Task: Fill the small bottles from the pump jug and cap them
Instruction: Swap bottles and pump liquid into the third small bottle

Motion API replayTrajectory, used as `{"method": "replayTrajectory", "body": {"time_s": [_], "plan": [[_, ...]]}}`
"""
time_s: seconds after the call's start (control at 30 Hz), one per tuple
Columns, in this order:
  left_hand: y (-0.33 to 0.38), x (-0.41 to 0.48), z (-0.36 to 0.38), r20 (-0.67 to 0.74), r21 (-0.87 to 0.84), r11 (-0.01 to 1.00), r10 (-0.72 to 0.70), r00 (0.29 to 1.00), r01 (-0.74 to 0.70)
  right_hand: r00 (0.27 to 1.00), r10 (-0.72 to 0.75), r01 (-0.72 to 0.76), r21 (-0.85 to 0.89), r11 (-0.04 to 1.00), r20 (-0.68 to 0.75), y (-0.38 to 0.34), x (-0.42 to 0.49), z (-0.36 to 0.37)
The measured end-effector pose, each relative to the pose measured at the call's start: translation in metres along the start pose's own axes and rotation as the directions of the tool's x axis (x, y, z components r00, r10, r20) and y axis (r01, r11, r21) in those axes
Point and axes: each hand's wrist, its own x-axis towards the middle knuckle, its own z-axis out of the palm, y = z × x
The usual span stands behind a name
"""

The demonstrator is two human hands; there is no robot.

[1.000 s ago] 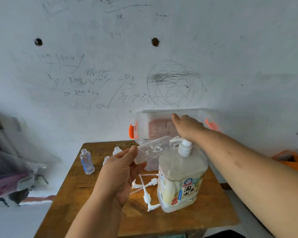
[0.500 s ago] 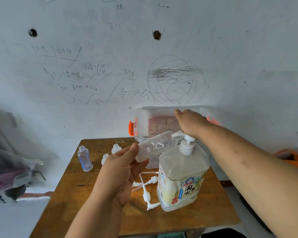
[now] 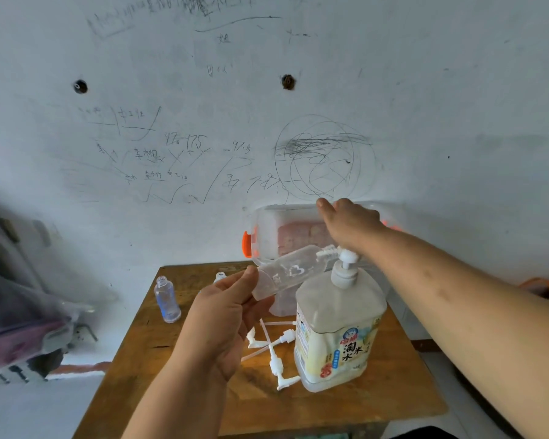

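A big pump jug (image 3: 338,327) with a yellow label stands on the wooden table (image 3: 184,391). My left hand (image 3: 225,315) holds a small clear bottle (image 3: 287,270) tilted almost flat, its threaded neck against the pump spout. My right hand (image 3: 351,228) rests palm down on the white pump head (image 3: 346,264), which stands raised on its stem. An open small bottle (image 3: 167,299) stands upright at the table's left. Another small bottle (image 3: 220,276) shows behind my left hand. Several loose white pump caps (image 3: 274,353) with dip tubes lie beside the jug.
A clear plastic box (image 3: 267,236) with orange latches stands against the scribbled white wall behind the jug. A bag (image 3: 19,331) hangs blurred at the left. An orange object (image 3: 545,289) sits at the far right, off the table.
The pump head has risen from pressed down to raised, with my right hand lifting on it. The small bottle stays at the spout in my left hand.
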Motion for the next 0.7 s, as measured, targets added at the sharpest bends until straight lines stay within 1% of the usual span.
{"method": "replayTrajectory", "body": {"time_s": [0.2,0.33,0.53,0.7], "plan": [[0.001,0.002,0.000,0.016,0.000,1.000,0.007,1.000,-0.007,1.000,0.000,0.001,-0.048,0.999,0.029,0.003,0.003,0.007],[-0.002,0.006,-0.001,0.004,-0.018,1.000,-0.018,1.000,0.018,0.999,0.041,-0.039,-0.063,0.997,0.034,0.006,0.010,0.013],[-0.006,0.010,-0.003,-0.046,0.004,0.998,-0.055,0.997,0.055,0.999,0.026,-0.022,-0.099,0.995,0.043,0.011,0.013,0.034],[-0.006,0.003,0.000,-0.079,0.024,0.997,-0.065,0.995,0.068,0.999,0.002,0.003,-0.118,0.993,0.044,0.008,0.008,0.029]]}}
